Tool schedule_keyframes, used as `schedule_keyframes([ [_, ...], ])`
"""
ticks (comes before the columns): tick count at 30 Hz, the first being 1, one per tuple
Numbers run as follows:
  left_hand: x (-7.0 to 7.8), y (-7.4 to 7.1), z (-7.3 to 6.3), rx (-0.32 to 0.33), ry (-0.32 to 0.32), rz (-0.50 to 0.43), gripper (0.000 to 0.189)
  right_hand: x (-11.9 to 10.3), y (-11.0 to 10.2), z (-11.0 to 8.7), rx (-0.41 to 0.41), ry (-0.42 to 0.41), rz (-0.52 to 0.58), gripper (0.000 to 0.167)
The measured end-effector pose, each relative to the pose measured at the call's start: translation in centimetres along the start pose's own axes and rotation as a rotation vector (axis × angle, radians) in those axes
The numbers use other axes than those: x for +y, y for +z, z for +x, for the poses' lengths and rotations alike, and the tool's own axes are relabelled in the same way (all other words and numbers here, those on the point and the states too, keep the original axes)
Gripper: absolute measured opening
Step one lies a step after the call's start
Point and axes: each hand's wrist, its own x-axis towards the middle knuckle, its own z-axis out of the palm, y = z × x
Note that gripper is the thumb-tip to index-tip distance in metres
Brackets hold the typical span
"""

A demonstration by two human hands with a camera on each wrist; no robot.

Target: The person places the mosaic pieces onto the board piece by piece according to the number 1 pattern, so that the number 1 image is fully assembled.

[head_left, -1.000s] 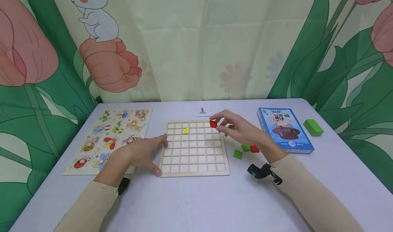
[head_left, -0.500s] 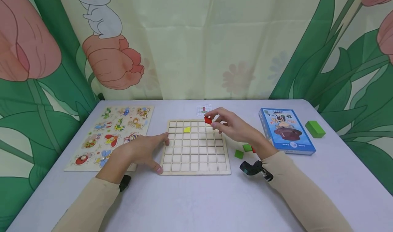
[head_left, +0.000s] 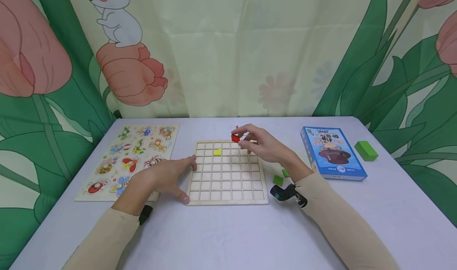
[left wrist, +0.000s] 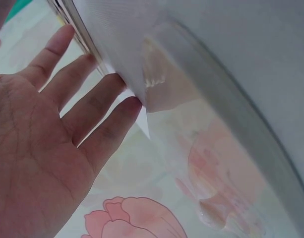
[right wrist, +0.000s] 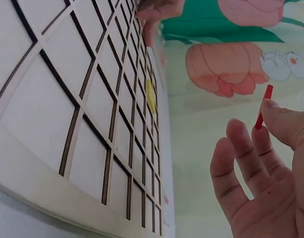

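My right hand [head_left: 265,145] pinches a red square tile [head_left: 235,138] between thumb and index finger, above the far edge of the wooden grid board [head_left: 227,202]. In the right wrist view the red tile [right wrist: 264,106] is seen edge-on and the other fingers are loosely bent. A yellow tile [head_left: 217,152] lies in a cell near the board's far left. My left hand [head_left: 162,176] rests at the board's left edge, thumb at the near corner and fingers extended along the side. The left wrist view shows those fingers [left wrist: 99,101] spread and fairly straight.
Behind the board lies a small printed grid card [head_left: 233,126], partly covered by my right hand. Green tiles [head_left: 278,180] lie right of the board. Further right are a blue box [head_left: 333,153] and a green block [head_left: 366,150]. An insect picture board [head_left: 133,147] lies on the left.
My right hand has carried the red tile leftward over the board's far edge, partly covering the card. The red tile on the table is now hidden behind the right arm. My left hand stays put.
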Motion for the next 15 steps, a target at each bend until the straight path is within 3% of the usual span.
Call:
schedule_keyframes([
  [15,0.0,0.1,0.2,-0.005,-0.030,0.024,0.096,1.4,1.1,2.0,-0.028,0.012,0.045,0.033],
])
